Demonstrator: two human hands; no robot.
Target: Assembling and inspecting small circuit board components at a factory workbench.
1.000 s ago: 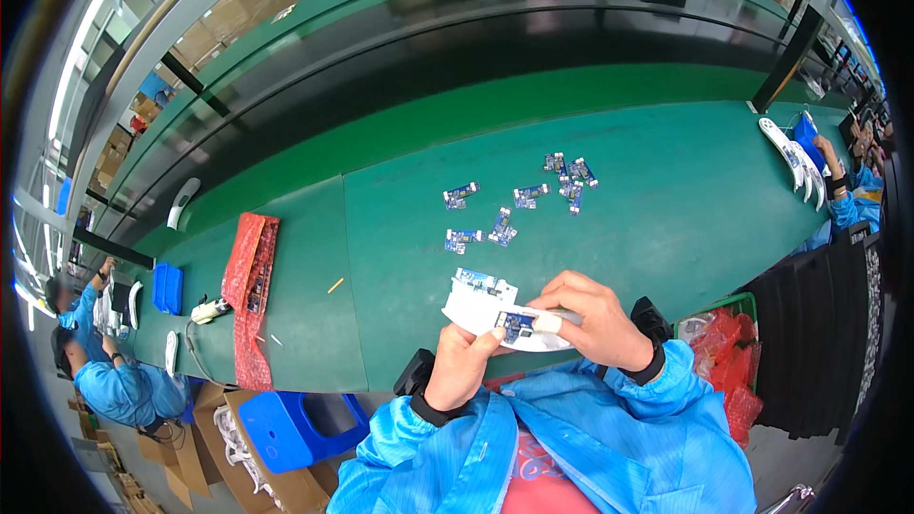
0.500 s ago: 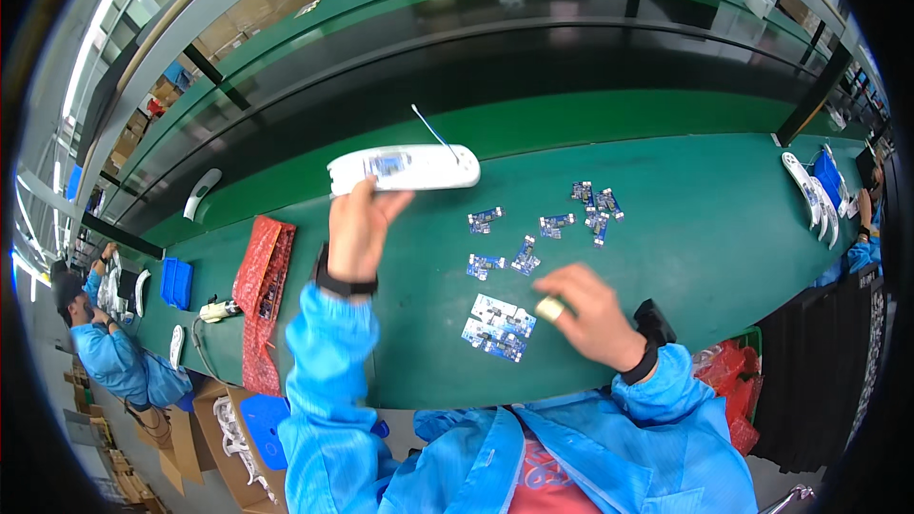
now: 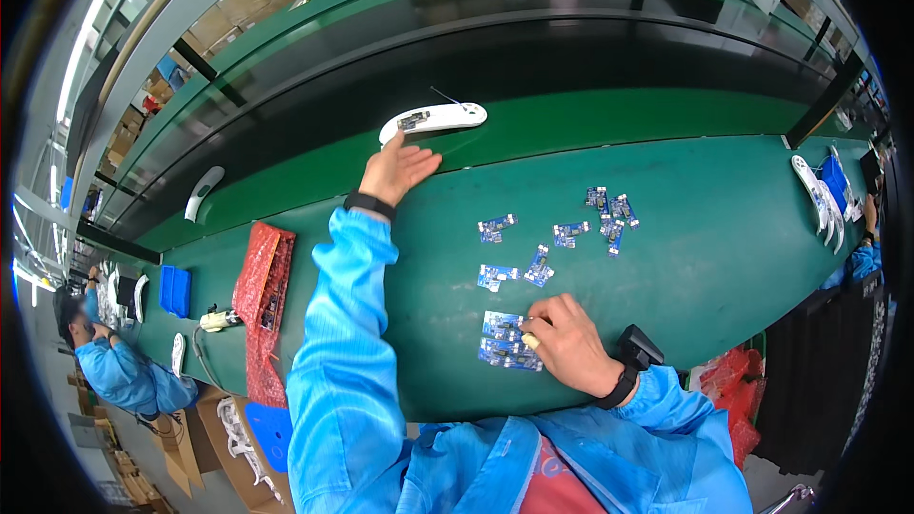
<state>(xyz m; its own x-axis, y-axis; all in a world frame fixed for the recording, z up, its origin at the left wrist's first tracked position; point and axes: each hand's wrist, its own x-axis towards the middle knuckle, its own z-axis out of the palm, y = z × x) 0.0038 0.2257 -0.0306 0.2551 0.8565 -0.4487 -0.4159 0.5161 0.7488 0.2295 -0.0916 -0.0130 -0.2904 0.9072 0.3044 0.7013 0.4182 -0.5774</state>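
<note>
A white curved plastic shell (image 3: pixel 452 116) with a small circuit board and a thin wire on it lies at the far side, beyond the table's seam. Just below its left end is my left hand (image 3: pixel 398 173), fingers stretched out and spread, one fingertip close to or touching the shell. My right hand (image 3: pixel 579 350) is closed at the right edge of a group of blue circuit boards (image 3: pixel 505 347), its fingers pinching the edge of one. On its thumb sits a yellowish cover, seemingly a finger cot. Several loose blue circuit boards (image 3: pixel 571 231) are scattered beyond it.
Red bubble wrap (image 3: pixel 257 276) with boards inside lies left, near a blue bin (image 3: pixel 175 290) and a cabled tool (image 3: pixel 221 320). More white shells (image 3: pixel 817 198) lie far right. A co-worker (image 3: pixel 119 362) sits at the left; another person's hand shows far right.
My left hand has carried the white shell farther away and its fingers have spread off it. My right hand has moved left and down onto the grouped circuit boards.
</note>
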